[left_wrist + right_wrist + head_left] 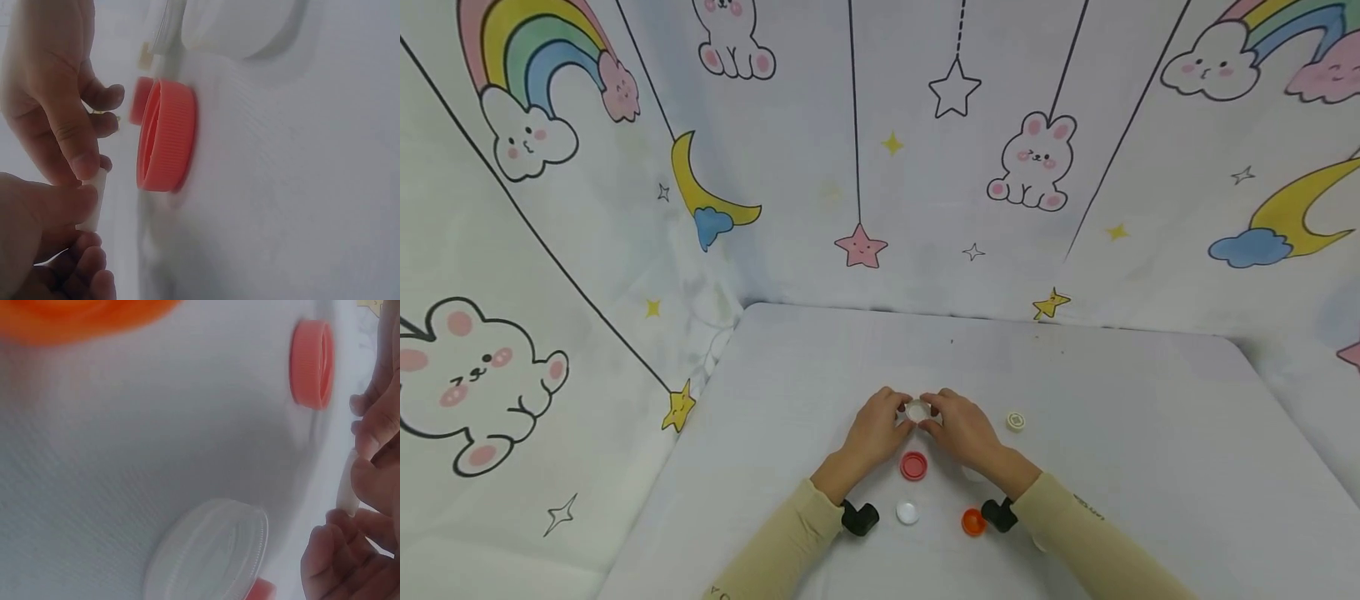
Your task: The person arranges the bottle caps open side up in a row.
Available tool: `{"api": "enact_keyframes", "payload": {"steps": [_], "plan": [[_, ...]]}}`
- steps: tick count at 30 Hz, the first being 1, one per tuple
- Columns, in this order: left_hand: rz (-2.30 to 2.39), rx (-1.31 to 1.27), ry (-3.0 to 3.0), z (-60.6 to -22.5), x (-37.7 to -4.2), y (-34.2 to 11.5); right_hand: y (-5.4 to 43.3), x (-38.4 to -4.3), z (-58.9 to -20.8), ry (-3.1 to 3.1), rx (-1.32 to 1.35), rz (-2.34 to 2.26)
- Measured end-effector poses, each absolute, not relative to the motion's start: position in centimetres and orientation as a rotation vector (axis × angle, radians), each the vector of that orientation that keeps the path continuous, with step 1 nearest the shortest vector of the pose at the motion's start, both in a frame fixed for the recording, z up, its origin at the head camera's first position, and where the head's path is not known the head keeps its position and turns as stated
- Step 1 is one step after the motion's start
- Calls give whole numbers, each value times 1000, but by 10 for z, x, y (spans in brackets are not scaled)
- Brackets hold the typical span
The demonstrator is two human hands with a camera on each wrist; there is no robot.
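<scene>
In the head view a pale cap-like disc (917,411) is held between both hands near the middle of the table. My left hand (877,429) grips its left edge with thumb and fingers. My right hand (961,427) pinches the right edge. Seen edge-on in the left wrist view, the pale disc (95,197) is lifted off the surface. Nearest to the hands lies a red ribbed bottle cap (913,466), hollow side up. A translucent cap (209,553) lies below my right wrist, mostly covered in the head view.
A white cap (907,512) and an orange cap (973,522) lie nearer the front. Right of the hands is a cream cap (1015,422). Another red piece (140,100) shows behind the red cap. The white table (820,350) meets a printed cloth backdrop (790,275).
</scene>
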State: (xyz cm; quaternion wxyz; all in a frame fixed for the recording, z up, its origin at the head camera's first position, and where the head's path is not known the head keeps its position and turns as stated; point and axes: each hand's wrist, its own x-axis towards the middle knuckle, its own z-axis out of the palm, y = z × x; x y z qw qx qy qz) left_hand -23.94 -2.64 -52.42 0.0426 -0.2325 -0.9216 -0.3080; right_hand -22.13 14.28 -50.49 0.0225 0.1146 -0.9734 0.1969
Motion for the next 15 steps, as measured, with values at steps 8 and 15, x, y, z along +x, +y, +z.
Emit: {"api": "enact_keyframes", "payload": {"steps": [8, 15], "plan": [[-895, -717, -2884, -524, -241, -27, 141, -224, -509, -3029, 374, 553], [-847, -727, -2934, -525, -244, -27, 140, -224, -512, -3043, 408, 506]]}}
